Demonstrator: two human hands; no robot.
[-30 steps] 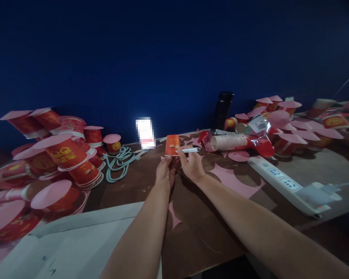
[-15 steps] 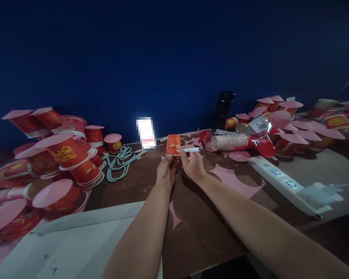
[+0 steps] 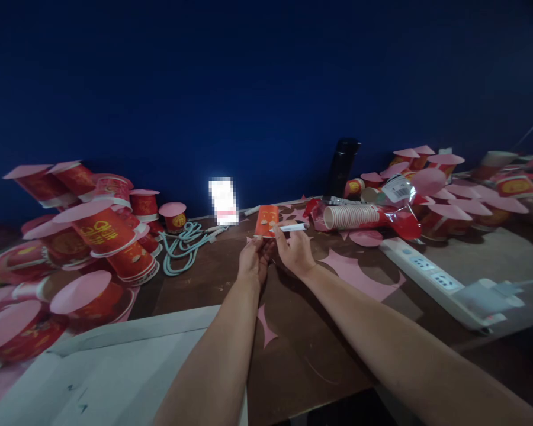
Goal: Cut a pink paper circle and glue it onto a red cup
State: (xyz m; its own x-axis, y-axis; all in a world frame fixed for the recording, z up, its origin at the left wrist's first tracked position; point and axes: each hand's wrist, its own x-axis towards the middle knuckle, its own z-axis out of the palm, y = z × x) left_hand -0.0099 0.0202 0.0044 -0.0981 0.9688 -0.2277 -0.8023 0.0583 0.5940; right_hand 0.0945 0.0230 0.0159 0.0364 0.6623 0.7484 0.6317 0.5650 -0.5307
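Over on the far left, it's a great tumbling heap of red paper cups [image 3: 106, 232], many topped with pink paper discs [image 3: 82, 292], some cups lying tipped on their sides. Below and in front of them, a white sheet [image 3: 128, 361] covers the near left corner of the bench [image 3: 204, 278]. Next along, a pale blue cable [image 3: 177, 260] lies in loops, just beside the heap, and behind it a bright, pixelated patch glows against the dark blue wall [image 3: 266, 106].

Now to the middle! The left hand [image 3: 251, 260] has its fingers pinching the lower, white-rimmed end of the orange paper cup [image 3: 267, 220], held above the bench. In from the right comes the right hand [image 3: 295, 253], fingers pinching a white pen [image 3: 295, 227], its left end right at the cup's printed side; whether the tip touches, I can't tell. A pointed pink scrap [image 3: 266, 328] lies below, between the forearms.

Moving right, a black flask [image 3: 344, 165] stands at the back, with a plastic-wrapped row of nested cups [image 3: 353, 218] lying in front, a pink cut-out sheet [image 3: 359, 277] nearer still. Then comes a white power strip [image 3: 426, 277], a bulky white plug [image 3: 486, 296] at its near end, and behind it another crowd of pink-topped cups [image 3: 444, 222].
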